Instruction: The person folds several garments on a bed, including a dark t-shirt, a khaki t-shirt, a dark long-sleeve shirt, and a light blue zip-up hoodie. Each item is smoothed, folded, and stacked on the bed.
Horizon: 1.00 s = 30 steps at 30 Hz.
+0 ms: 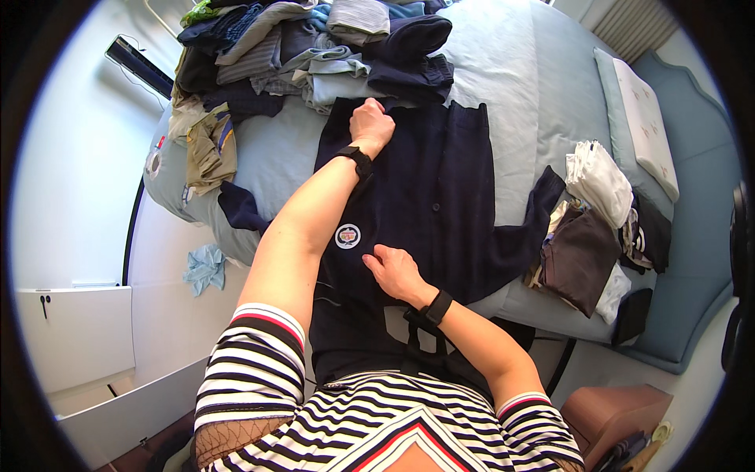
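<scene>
A dark navy button-front cardigan [413,177] lies spread over the bed, its ribbed hem at the far side. Its sleeves stick out to the left and right, and a round white badge [348,236] sits on the chest. My left hand [371,125] reaches out to the far hem, fingers curled down into a fist on the knit cloth; the fingertips are hidden. Closer to me, my right hand [398,273] is over the upper chest, right of the badge, thumb and fingers slightly apart with nothing between them. Black bands circle both wrists.
A large heap of folded clothes [295,53] stands beyond the hem. Khaki clothing [211,150] lies at the left. White garments [598,180] and dark brown trousers [581,256] are piled right, near a pillow [646,124]. A light blue cloth [204,269] is at the lower left.
</scene>
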Each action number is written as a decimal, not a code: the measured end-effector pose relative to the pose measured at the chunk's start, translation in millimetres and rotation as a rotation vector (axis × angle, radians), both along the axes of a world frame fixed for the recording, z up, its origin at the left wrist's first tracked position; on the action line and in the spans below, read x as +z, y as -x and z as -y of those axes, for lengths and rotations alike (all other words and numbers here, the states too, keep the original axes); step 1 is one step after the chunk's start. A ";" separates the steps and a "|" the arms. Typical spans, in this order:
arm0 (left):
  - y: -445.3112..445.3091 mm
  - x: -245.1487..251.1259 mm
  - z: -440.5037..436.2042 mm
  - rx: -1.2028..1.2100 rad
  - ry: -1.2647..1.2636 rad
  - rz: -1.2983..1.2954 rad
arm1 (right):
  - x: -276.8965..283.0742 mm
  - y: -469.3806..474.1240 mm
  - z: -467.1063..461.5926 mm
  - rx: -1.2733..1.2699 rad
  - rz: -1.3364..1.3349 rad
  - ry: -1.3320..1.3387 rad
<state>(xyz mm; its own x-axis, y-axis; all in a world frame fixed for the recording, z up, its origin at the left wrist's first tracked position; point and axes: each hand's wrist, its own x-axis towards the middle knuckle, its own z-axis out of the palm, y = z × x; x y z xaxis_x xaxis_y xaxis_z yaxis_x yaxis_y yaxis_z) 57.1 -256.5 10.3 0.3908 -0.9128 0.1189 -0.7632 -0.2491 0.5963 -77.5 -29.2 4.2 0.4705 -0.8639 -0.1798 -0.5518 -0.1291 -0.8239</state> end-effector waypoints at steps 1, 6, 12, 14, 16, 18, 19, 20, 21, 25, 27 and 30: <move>6.6 -2.3 0.6 -0.025 -0.019 -0.053 | -0.1 1.9 0.4 -0.004 -0.041 -0.005; 47.0 -21.5 -6.8 -0.417 0.126 -0.204 | 4.8 26.2 8.0 -0.185 -0.050 0.293; 87.9 -35.2 -3.8 -0.391 -0.279 -0.414 | -3.7 69.0 28.2 -0.379 -0.332 0.379; 95.0 -30.1 -0.5 -0.276 -0.480 -0.799 | -11.7 77.0 32.5 -0.435 -0.311 0.427; 98.5 -23.2 -1.1 -0.151 -0.632 -1.220 | -19.0 82.7 37.3 -0.432 -0.356 0.405; 97.2 -17.6 -4.7 -0.181 -0.655 -1.394 | -22.6 88.0 40.7 -0.475 -0.311 0.446; 95.9 -15.5 -5.8 -0.204 -0.663 -1.488 | -22.4 90.9 42.2 -0.490 -0.197 0.437; 93.7 -14.0 -5.7 -0.221 -0.634 -1.590 | -20.8 93.9 42.8 -0.504 -0.099 0.391; 91.7 -13.5 -5.1 -0.236 -0.602 -1.700 | -18.1 95.9 42.9 -0.538 -0.027 0.303; 82.6 -14.8 9.0 -0.229 -0.105 -1.607 | -0.4 95.5 34.2 -0.492 0.170 0.207; 70.7 -15.4 16.9 -0.288 0.023 -1.481 | 7.1 87.2 30.8 -0.429 0.199 0.204; 47.0 -19.7 13.3 -0.252 0.111 -0.567 | 14.1 73.9 27.7 -0.288 0.109 0.225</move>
